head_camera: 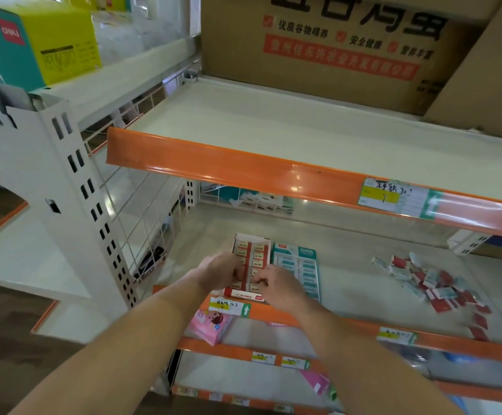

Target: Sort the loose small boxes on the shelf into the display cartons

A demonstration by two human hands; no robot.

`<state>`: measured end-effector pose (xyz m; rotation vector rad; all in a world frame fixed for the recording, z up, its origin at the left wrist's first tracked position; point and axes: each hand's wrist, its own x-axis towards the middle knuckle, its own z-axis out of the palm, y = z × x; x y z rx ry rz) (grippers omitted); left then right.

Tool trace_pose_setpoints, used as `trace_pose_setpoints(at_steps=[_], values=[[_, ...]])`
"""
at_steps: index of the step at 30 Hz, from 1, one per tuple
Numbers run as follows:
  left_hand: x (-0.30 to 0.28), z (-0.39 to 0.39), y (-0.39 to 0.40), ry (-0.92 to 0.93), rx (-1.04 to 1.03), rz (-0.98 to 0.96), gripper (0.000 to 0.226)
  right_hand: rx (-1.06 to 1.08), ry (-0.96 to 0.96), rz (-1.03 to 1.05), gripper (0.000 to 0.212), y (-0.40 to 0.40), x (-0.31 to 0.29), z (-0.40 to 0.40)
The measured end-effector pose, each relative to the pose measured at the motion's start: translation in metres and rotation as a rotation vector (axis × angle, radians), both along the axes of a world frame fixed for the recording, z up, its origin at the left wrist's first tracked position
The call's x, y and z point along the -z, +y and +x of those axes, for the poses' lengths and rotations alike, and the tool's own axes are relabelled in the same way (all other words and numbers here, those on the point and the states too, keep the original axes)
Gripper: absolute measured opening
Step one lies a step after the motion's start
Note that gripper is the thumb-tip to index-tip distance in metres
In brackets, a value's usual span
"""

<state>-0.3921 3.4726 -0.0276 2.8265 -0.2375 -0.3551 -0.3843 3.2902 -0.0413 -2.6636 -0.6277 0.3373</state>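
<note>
Both hands reached onto a cream metal shelf point(348, 283) with an orange front edge. The left hand point(218, 271) and right hand point(276, 284) rested over a red-and-white cardboard display carton point(251, 253) filled with small boxes, fingers curled down onto its rows; whether they pinched a box could not be told. A teal display carton point(299, 265) sat just beside it. A loose pile of small red and teal boxes point(432, 284) lay well apart, to the right.

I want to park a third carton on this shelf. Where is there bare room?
Bare shelf lies between the teal carton and the loose pile, and behind both. The front-left is crowded: the left hand and right hand work over the red carton, beside the teal one.
</note>
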Motion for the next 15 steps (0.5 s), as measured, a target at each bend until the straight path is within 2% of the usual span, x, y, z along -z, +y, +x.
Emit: trace_pose_setpoints(at_steps=[12, 15], values=[[-0.001, 0.010, -0.009, 0.054, 0.024, 0.131, 0.009, -0.001, 0.031, 0.038, 0.033, -0.002, 0.006, -0.001], [-0.004, 0.011, -0.018, -0.001, -0.003, 0.099, 0.017, 0.073, -0.098, 0.119, 0.029, -0.009, 0.001, 0.001]])
